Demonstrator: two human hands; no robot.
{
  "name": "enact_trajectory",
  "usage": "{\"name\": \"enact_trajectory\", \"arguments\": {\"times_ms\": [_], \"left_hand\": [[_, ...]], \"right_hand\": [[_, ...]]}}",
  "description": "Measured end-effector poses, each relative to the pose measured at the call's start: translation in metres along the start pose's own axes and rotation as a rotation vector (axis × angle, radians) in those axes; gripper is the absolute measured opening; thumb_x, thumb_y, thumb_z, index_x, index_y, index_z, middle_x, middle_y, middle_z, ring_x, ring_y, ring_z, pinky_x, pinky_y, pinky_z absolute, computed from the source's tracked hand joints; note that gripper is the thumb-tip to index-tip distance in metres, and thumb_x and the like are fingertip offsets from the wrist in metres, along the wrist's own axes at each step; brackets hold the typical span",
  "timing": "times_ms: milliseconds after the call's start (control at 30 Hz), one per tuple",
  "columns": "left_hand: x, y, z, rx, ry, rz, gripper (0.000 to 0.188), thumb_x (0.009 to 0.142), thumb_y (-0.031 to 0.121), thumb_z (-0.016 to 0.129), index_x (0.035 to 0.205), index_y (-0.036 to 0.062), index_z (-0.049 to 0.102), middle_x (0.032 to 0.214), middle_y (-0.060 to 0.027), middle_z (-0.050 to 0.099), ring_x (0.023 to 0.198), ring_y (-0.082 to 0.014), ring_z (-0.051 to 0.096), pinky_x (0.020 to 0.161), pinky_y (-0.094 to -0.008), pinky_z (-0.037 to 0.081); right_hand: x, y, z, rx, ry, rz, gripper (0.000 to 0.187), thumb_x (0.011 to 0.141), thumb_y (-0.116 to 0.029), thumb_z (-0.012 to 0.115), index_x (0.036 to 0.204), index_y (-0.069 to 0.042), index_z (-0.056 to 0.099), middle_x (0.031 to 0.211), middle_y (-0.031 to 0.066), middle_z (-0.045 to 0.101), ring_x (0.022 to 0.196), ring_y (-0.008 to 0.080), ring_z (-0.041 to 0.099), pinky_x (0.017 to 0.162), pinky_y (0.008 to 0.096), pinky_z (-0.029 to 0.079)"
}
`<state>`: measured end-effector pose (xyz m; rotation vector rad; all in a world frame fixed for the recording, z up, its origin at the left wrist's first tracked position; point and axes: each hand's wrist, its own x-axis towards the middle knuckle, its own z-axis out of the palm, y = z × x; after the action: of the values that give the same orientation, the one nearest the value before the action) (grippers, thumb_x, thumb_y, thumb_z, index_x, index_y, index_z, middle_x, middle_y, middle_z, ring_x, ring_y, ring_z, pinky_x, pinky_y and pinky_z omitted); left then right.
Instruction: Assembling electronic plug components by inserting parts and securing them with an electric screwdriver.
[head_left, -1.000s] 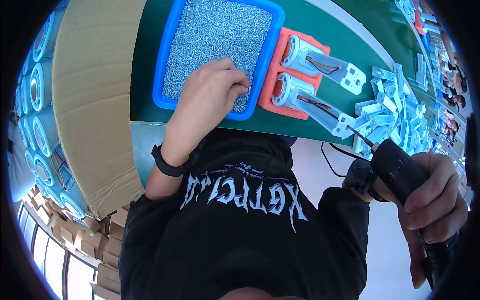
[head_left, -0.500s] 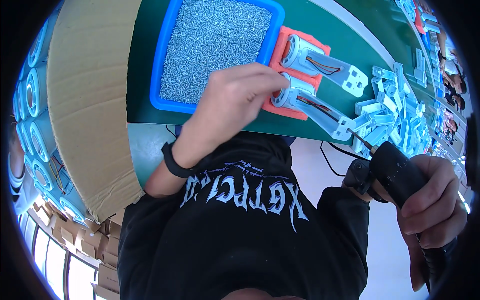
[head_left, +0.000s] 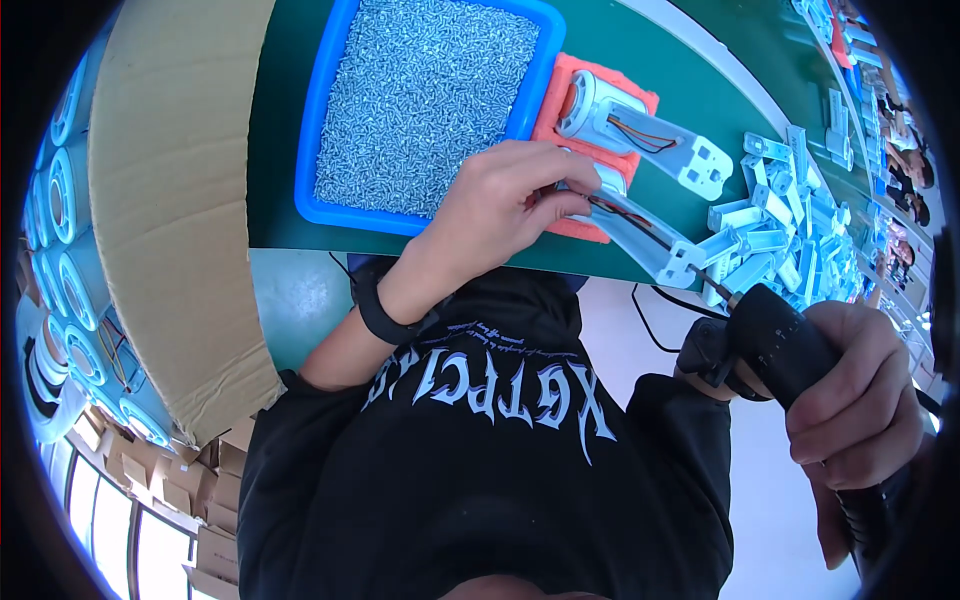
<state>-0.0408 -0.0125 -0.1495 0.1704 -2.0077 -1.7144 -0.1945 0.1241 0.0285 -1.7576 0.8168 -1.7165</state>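
Note:
My left hand (head_left: 510, 200) is closed with its thumb and fingers on the round end of the nearer white plastic housing (head_left: 640, 243), hiding much of that end. This housing has a long arm with dark and red wires in it and rests on an orange-red foam block (head_left: 580, 230). In my right hand (head_left: 860, 410) is a black electric screwdriver (head_left: 780, 340). Its thin bit points left and meets the far end of the housing's arm. Beyond it, a second white housing (head_left: 650, 140) of the same shape lies in the foam, wires showing.
A blue tray (head_left: 308, 150) full of small silver screws stands left of the foam on the green table (head_left: 275, 215). Loose white plastic parts (head_left: 765, 225) are heaped at the right. A cardboard sheet (head_left: 180, 200) walls off round white parts (head_left: 70, 195) at the left.
My left hand has moved right, from beside the round end onto the nearer housing. The screwdriver has shifted slightly left, its bit still at the arm's end.

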Motion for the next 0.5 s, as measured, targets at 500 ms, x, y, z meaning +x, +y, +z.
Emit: {"name": "enact_trajectory", "arguments": {"times_ms": [500], "left_hand": [[0.011, 0.013, -0.009, -0.241, -0.092, -0.108, 0.013, 0.069, -0.002, 0.071, 0.081, 0.0029, 0.069, 0.075, -0.0053, 0.068, 0.061, -0.0143, 0.062, 0.053, -0.0247, 0.048]], "right_hand": [[-0.006, -0.037, -0.004, -0.005, 0.300, -0.218, 0.025, 0.071, -0.023, 0.078, 0.069, -0.008, 0.059, 0.073, 0.0036, 0.064, 0.055, 0.0143, 0.064, 0.054, 0.0224, 0.057]]}}
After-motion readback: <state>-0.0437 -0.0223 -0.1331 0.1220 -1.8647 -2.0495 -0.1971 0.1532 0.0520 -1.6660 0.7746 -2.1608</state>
